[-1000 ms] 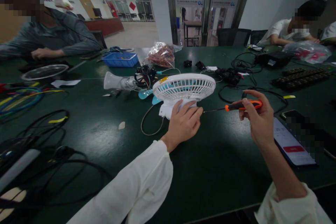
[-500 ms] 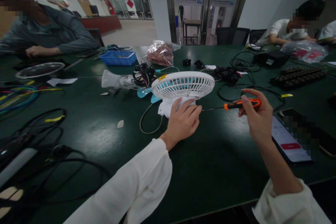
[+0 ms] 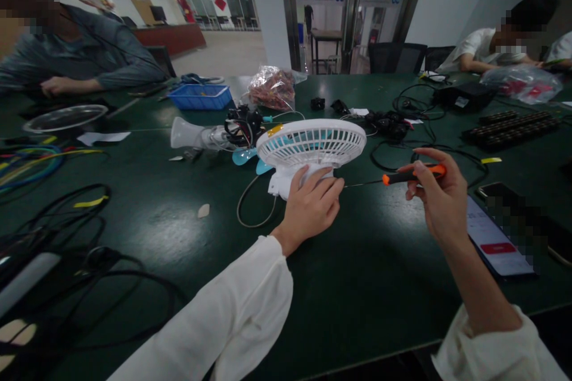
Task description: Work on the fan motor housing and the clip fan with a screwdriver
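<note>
A white fan (image 3: 308, 146) with a slatted guard stands in the middle of the dark green table, its motor housing toward me. My left hand (image 3: 310, 205) is wrapped over that housing and holds it. In my right hand (image 3: 440, 193), thumb and fingers grip the orange and black handle of a screwdriver (image 3: 404, 176). Its thin shaft points left, level, toward the housing; the tip is hidden behind my left fingertips. Light blue fan blades (image 3: 245, 157) show to the left of the guard. A grey cable (image 3: 241, 214) loops down from the housing.
Behind lie a blue bin (image 3: 201, 97), a plastic bag of reddish-brown parts (image 3: 272, 89) and a white stand (image 3: 192, 134). Black cables (image 3: 98, 259) spread at left. A phone (image 3: 503, 244) lies beside my right forearm. Other people sit across the table.
My right hand has shifted very slightly right, its fingers turned a little on the screwdriver handle. My left hand and the fan keep their place.
</note>
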{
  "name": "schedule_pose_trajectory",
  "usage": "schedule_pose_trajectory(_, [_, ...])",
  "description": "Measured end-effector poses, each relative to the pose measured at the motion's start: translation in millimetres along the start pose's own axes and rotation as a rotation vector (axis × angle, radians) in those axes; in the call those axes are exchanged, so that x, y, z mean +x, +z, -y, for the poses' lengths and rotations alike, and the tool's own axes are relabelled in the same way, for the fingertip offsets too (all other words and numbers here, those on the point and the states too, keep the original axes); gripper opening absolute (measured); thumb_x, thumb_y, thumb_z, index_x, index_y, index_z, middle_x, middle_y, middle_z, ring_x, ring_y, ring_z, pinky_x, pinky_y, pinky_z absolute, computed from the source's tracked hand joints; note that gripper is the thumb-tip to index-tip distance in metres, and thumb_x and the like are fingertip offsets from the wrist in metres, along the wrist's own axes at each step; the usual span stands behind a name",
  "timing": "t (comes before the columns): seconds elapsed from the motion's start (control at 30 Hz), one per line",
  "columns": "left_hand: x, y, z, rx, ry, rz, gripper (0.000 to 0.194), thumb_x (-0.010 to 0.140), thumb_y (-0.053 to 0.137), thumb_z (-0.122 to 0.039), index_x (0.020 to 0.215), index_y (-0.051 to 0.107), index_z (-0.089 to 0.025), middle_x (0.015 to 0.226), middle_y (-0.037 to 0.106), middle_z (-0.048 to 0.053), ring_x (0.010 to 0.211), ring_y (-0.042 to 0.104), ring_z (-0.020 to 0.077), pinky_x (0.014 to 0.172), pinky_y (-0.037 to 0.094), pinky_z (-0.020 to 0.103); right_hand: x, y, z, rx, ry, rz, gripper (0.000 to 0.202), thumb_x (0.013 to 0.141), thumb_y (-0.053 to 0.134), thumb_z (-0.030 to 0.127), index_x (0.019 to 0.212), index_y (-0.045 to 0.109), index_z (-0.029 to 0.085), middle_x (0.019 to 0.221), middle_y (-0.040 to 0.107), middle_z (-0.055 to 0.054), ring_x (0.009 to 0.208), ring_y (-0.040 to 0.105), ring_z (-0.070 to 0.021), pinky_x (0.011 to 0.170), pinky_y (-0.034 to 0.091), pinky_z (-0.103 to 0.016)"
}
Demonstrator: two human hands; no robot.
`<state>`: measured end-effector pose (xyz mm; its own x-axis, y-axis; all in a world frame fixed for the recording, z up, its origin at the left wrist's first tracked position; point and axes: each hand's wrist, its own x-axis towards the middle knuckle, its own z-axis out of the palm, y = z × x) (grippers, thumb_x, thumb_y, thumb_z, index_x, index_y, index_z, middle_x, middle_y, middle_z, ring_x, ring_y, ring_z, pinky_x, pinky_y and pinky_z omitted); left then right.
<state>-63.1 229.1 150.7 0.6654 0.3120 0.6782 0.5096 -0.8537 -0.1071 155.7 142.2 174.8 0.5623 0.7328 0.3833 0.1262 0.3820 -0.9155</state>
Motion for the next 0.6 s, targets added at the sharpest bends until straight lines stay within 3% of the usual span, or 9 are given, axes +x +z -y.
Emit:
schedule_pose_trajectory(0.27, [0.2,0.0,-0.1,0.008,0.003,0.003,0.030,0.085,0.052,-0.018,0.114,0.062,-0.019,0.108,0.071,0.005,0.117,0.056,0.0242,0.109,0.030,0.052,-2.3,-2.0,6.6,0.173,0.035,0.100,0.036,0.078,0.063,0.021,0.113,0.060,0.027,0.106,0.067,-0.003,0.049,0.052,-0.0063,0.044,0.051,-0.022])
schedule_pose_trajectory(0.43, [0.1,-0.1,0.2,0.015,0.008,0.005,0.029,0.086,0.052,-0.018,0.113,0.062,-0.018,0.110,0.070,0.005,0.118,0.056,0.0240,0.109,0.030,0.051,-0.1,-2.7,5.6,0.125,0.073,0.110,0.036,0.081,0.063,0.026,0.116,0.060,0.026,0.090,0.070,-0.001,0.043,0.047,-0.0057,0.039,0.046,-0.020])
schedule_pose_trajectory(0.6, [0.0,-0.6,0.1,0.015,0.006,0.005,0.030,0.086,0.052,-0.018,0.114,0.062,-0.019,0.111,0.070,0.005,0.118,0.056,0.0244,0.110,0.030,0.052,1.8,-1.2,0.4,-0.043,0.024,-0.025,0.032,0.080,0.069,0.034,0.110,0.064,0.025,0.064,0.060,0.005,0.041,0.049,-0.0079,0.037,0.044,-0.020])
